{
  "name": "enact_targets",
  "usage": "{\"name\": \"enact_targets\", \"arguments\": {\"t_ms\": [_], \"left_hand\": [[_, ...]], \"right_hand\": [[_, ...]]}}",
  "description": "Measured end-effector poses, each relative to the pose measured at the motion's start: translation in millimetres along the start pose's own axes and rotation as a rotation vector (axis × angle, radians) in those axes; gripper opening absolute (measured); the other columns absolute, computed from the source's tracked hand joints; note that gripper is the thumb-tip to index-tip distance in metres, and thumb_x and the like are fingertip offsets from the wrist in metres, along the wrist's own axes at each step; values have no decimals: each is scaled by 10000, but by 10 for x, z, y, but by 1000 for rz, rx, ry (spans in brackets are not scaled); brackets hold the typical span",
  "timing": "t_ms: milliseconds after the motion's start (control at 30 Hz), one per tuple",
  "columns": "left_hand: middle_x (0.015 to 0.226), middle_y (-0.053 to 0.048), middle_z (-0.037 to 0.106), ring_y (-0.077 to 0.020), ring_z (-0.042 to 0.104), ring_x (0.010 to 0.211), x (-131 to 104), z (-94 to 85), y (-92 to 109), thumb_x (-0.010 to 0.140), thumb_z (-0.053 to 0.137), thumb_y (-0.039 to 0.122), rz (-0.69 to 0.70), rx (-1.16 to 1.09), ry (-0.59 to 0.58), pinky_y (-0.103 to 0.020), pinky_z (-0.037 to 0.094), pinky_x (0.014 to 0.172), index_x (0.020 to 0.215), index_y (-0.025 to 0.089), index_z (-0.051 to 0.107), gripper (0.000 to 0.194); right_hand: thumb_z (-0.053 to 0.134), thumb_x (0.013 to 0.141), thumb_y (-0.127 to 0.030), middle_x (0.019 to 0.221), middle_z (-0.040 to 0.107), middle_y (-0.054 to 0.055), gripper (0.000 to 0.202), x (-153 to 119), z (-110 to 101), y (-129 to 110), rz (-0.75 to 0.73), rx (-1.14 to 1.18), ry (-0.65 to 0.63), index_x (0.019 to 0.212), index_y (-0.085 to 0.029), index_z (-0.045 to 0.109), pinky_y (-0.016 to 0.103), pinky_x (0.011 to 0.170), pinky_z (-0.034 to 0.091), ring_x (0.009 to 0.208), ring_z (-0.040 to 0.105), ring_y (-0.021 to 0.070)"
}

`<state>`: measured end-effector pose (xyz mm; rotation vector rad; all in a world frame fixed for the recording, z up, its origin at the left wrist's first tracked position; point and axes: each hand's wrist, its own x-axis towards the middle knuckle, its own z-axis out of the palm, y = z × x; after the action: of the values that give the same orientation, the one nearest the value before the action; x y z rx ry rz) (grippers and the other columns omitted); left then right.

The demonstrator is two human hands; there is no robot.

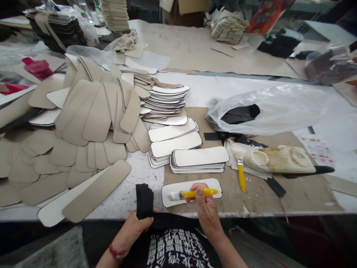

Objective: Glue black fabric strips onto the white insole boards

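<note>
My right hand [206, 208] is closed around the yellow handle of a paintbrush [199, 192]. The brush's whitish bristles lie on or just over a white rounded strip [167, 188] with a dark edge, near the table's front edge. In my left hand [136, 227] is a bundle of black strips [145, 199], gripped at its lower end and held upright left of the white strip. Right behind the white strip stands a stack of similar white pieces [199, 157]. Whether the bristles touch the surface I cannot tell.
Many beige rounded pieces [97, 111] cover the left side. A second yellow brush [241, 176] lies beside a glue-stained plastic container [287, 158] on brown card [306, 190]. Behind it, a clear plastic bag [284, 108] holds black pieces. More white pieces [167, 98] are stacked farther back.
</note>
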<state>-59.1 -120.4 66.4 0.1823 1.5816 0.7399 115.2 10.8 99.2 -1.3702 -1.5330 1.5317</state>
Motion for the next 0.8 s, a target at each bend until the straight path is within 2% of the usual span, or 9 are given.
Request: {"name": "enact_targets", "arguments": {"t_ms": [133,300,433,533,633,700,800], "left_hand": [[540,26,541,-109,422,509,95,80,4,578,612,280,-12,-14,-52,-231,318,510,1021,130,613,468],[428,73,400,-82,321,441,185,158,66,575,557,215,-29,45,-64,-223,249,461,1082,97,579,521],[423,68,409,-85,326,431,228,187,48,573,540,229,-37,59,-45,-227,240,449,1109,90,561,553],[422,60,431,-97,356,434,260,193,-8,561,537,244,-34,66,-50,-235,263,458,1129,81,545,591],[413,65,421,-100,354,427,283,195,-55,560,533,262,-17,97,-40,-240,261,458,1142,82,536,609],[412,69,413,-101,348,428,278,198,-61,573,542,288,1,109,-32,-240,252,459,1142,99,537,600],[429,65,422,-109,364,445,217,207,-25,567,588,343,-1,90,-26,-243,269,469,1072,116,577,554]], "right_hand": [[326,866,-470,736,497,1,311,12,160,180,49,29,15,833,-191,458,270,671,460,643,539,126],[364,850,-477,758,500,0,308,-4,216,333,75,3,39,837,-188,469,273,661,474,637,555,127],[404,849,-424,761,500,11,260,-14,243,405,33,-47,53,829,-178,487,265,621,475,626,554,126],[415,856,-348,781,510,27,206,-28,234,409,-78,-134,62,811,-172,511,266,628,472,664,538,130],[426,852,-248,791,523,36,126,-103,90,339,-285,-274,126,818,-176,524,298,686,458,742,523,148],[434,840,-187,798,532,38,91,-197,-110,251,-403,-361,187,842,-184,525,316,716,448,781,521,158],[417,842,-175,826,544,50,111,-356,-488,111,-471,-440,292,856,-188,527,341,758,440,835,530,174]]}}
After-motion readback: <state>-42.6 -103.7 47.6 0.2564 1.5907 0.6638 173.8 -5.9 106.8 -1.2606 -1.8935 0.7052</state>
